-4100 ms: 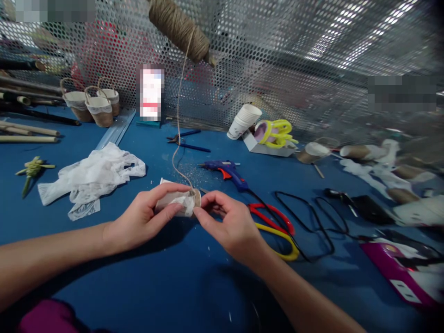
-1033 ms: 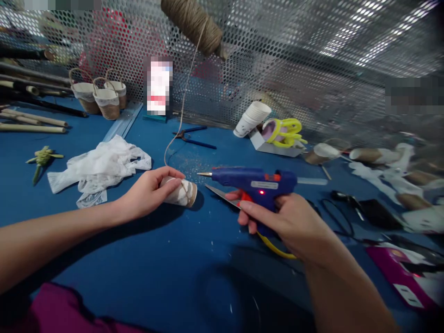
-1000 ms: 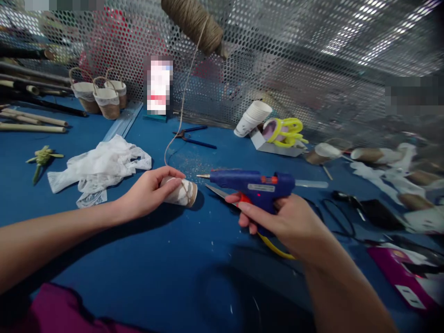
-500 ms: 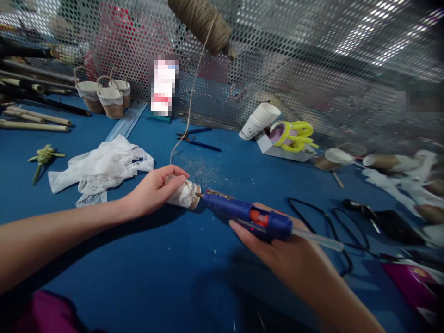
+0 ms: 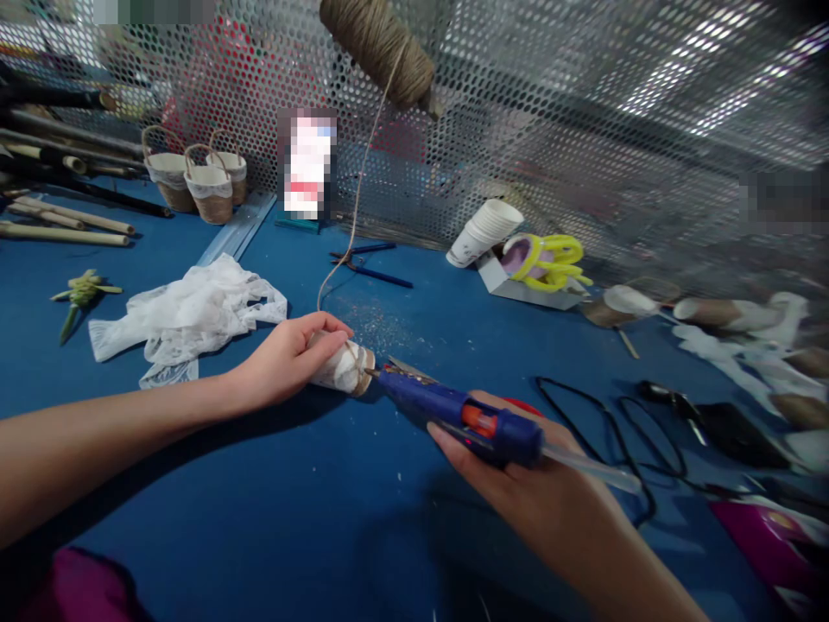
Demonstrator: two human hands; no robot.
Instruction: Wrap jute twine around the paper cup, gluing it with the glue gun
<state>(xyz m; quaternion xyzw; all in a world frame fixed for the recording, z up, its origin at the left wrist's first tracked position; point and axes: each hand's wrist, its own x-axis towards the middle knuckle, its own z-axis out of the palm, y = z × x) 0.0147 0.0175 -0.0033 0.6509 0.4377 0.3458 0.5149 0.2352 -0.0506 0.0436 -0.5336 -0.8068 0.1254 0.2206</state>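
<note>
A small paper cup (image 5: 344,371), white with a brown band at its right end, lies on its side on the blue table. My left hand (image 5: 294,354) is closed around its left part. Twine (image 5: 353,207) runs down from the spool (image 5: 379,52) to the cup under my fingers. In my right hand (image 5: 518,466) is a blue hot glue gun (image 5: 446,402), a clear glue stick (image 5: 592,468) sticking out of its back. Its nozzle is at the cup's brown end; whether it touches, I cannot tell.
White lace (image 5: 200,311) lies left, near a twisted green bundle (image 5: 83,298). Behind are several twine-wrapped baskets (image 5: 211,194), a phone (image 5: 307,168), blue-handled pliers (image 5: 376,272) and stacked paper cups (image 5: 483,233). A black cord (image 5: 599,415) loops at the right. A perforated metal panel (image 5: 550,147) borders the back.
The glue gun has tilted slightly and its back end has shifted a little down and left, with the nozzle still by the cup's end. My left hand keeps its hold.
</note>
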